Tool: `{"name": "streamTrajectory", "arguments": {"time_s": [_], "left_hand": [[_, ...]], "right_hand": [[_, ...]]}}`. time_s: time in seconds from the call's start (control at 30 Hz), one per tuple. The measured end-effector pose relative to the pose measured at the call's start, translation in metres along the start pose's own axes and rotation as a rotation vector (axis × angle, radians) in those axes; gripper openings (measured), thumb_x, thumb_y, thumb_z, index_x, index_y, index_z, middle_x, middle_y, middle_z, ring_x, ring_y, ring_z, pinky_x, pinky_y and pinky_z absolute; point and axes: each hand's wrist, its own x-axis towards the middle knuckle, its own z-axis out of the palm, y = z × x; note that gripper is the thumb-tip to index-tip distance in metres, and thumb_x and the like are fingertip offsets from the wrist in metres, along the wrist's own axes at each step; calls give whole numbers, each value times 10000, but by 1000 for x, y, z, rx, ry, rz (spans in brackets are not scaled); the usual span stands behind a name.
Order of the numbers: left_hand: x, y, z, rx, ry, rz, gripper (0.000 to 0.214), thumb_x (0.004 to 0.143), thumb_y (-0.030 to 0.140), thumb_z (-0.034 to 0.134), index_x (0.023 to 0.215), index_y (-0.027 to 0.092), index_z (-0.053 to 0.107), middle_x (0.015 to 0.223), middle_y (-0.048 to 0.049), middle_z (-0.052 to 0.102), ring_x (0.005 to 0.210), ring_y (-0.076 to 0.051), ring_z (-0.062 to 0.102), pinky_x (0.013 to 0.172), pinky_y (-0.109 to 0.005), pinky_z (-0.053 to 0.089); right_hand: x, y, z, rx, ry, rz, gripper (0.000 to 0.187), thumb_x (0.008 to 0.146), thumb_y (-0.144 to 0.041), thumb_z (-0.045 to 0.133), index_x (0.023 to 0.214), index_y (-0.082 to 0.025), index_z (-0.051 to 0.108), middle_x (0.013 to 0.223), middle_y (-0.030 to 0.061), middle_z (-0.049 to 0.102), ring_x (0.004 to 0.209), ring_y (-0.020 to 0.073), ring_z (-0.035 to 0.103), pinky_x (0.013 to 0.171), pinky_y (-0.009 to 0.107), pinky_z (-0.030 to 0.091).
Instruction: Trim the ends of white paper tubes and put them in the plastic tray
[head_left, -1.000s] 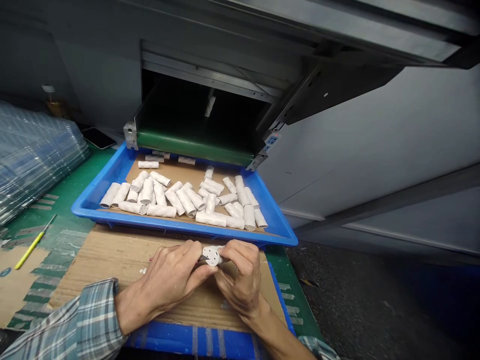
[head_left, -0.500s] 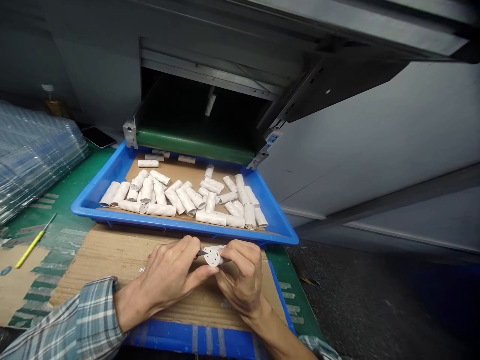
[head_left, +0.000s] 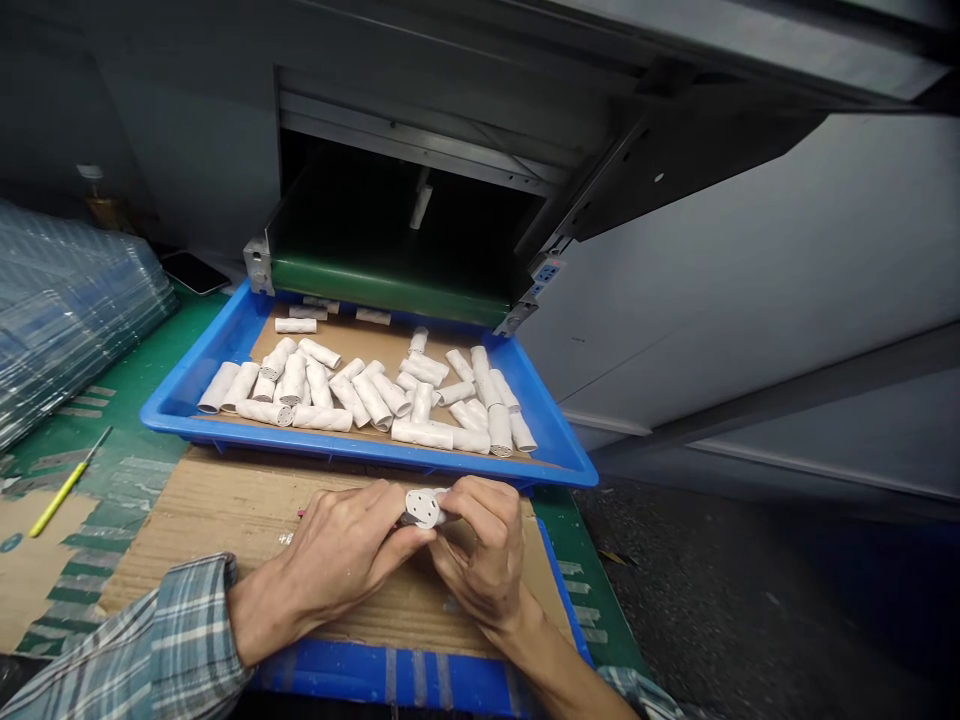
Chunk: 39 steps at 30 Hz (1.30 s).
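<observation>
Both hands work together just above the near edge of the cardboard sheet [head_left: 172, 520], pinching one white cylinder [head_left: 424, 508] between them. Its end face, pierced with small holes, tilts up toward the camera. The left hand [head_left: 337, 555] presses its thumb and fingers in from the left side, while the right hand [head_left: 484, 550] curls its fingers over the top and far side, so the grip is closed rather than spread. A small dark tip [head_left: 406, 519] pokes out beside the cylinder near the left fingers, and a pinkish end [head_left: 301, 513] shows beyond that hand; what joins them is hidden.

Just past the cardboard sits a blue tray [head_left: 360, 447] lined with brown card [head_left: 375, 345], holding roughly thirty more white rolls [head_left: 360, 400], loose and lying at all angles — some touching, a few apart near the far edge. Above that edge runs a green conveyor belt [head_left: 375, 288].

Along the left edge of the green bench mat [head_left: 142, 370] lie a yellow-handled screwdriver [head_left: 64, 497], a stack of transparent plastic sheets [head_left: 67, 320] and a phone [head_left: 193, 273] — all well apart from the hands.
</observation>
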Motion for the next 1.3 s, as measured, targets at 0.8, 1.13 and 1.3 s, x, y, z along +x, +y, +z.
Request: {"name": "streamTrajectory", "arguments": {"time_s": [0.8,1.13,1.3], "left_hand": [[4,-3,-10,-501,159,-318,130,1069,311,556,983,216,577,716,51,605,533,-94,520,500,-184,437],[3,-12,-8,-221,182,41,338,1142,235,431,1451,217,567,1075,-68,744,894,-161,721,794,-249,561],[1,-8,-12,-133,191,76,367,1140,248,443,1481,210,574,902,-38,674,773,-172,614,696,-277,501]], "right_hand": [[2,-5,-3,380,-213,161,596,978,3,591,1516,-255,578,1258,119,664,1193,252,727,1027,374,663],[11,-3,-9,427,-154,246,490,931,-19,594,1375,-225,594,1241,118,735,1194,261,731,1053,458,643],[9,-1,-8,395,-129,248,519,925,-3,589,1394,-224,591,1261,117,726,1201,257,721,1073,455,629]]}}
